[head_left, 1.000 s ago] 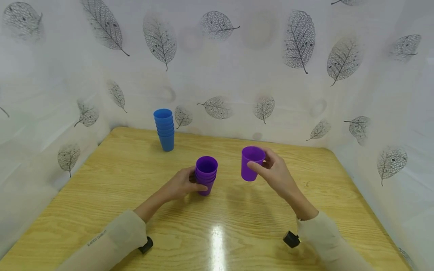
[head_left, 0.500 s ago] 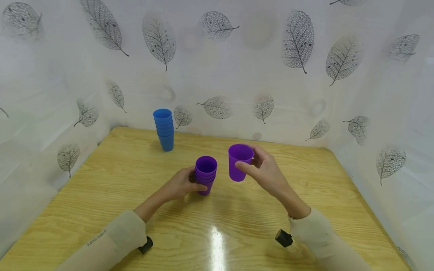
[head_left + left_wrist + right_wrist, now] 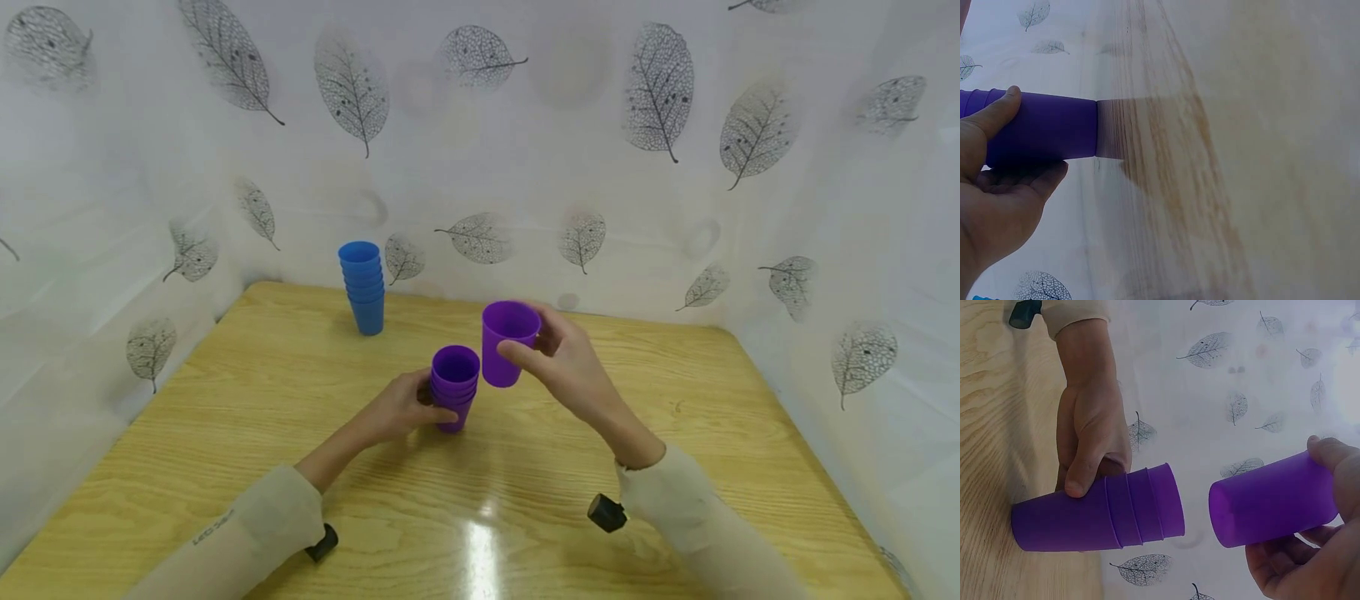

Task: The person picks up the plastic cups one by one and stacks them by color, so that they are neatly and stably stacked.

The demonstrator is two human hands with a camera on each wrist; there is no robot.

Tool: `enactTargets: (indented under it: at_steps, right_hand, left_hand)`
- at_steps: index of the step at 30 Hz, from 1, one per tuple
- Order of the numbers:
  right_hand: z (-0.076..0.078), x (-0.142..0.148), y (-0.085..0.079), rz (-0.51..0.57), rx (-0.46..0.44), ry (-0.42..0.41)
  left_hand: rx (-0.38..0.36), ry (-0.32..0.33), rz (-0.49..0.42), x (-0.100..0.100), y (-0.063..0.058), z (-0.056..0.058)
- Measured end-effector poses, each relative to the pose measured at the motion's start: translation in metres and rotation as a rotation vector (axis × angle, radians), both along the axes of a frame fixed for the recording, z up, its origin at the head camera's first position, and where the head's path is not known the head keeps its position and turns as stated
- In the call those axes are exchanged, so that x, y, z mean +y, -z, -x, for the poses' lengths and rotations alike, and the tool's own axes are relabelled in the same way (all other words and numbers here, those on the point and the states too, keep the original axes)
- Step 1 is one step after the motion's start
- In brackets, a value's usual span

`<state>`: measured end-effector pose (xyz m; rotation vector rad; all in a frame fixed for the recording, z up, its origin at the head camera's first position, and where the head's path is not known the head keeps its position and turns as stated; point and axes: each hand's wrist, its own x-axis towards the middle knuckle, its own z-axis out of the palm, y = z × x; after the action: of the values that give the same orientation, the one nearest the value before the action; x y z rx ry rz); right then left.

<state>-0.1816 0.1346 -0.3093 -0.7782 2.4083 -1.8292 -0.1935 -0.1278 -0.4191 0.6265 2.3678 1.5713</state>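
Observation:
A short stack of nested purple cups (image 3: 455,392) stands upright on the table, mouths up. My left hand (image 3: 405,407) grips the stack from its left side, thumb in front; the left wrist view shows the stack's base (image 3: 1060,128) meeting the wood. Held in the air by my right hand (image 3: 566,367) is a single purple cup (image 3: 497,358), mouth up, gripped from its right side. In the right wrist view this cup (image 3: 1272,500) hangs tilted just above the stack's open top (image 3: 1169,500), with a gap between them.
A tall stack of blue cups (image 3: 365,287) stands at the back left of the wooden table (image 3: 637,542). White leaf-printed sheeting (image 3: 525,167) encloses the back and both sides. A small black device (image 3: 607,512) sits at the right wrist.
My right hand has carried the single purple cup leftward and slightly up, close to the stack. My left hand and its stack have stayed in place.

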Motion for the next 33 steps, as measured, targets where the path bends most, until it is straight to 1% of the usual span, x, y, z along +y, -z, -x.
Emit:
enactTargets:
  at_steps: [4, 8, 15, 20, 27, 33]
  right_hand:
    - [0.005, -0.008, 0.001, 0.026, 0.006, -0.016]
    - [0.01, -0.017, 0.004, 0.049, 0.035, -0.033]
    - [0.019, -0.034, 0.01, 0.042, 0.089, -0.06]
    - [0.021, -0.042, 0.013, 0.04, 0.088, -0.082]
    - [0.023, -0.045, 0.02, 0.026, 0.07, -0.086]
    - [0.024, -0.041, 0.024, 0.017, 0.077, -0.091]
  left_hand:
    - [0.002, 0.009, -0.004, 0.001, 0.0, 0.0]
    - [0.004, 0.013, 0.0, 0.0, 0.001, 0.001]
    - [-0.008, 0.009, 0.002, 0.001, 0.0, 0.001]
    - [0.009, 0.005, 0.013, 0.001, 0.0, 0.001]
    - [0.029, 0.015, 0.01, -0.001, 0.002, 0.002]
    - [0.041, 0.014, 0.009, -0.001, 0.003, 0.001]
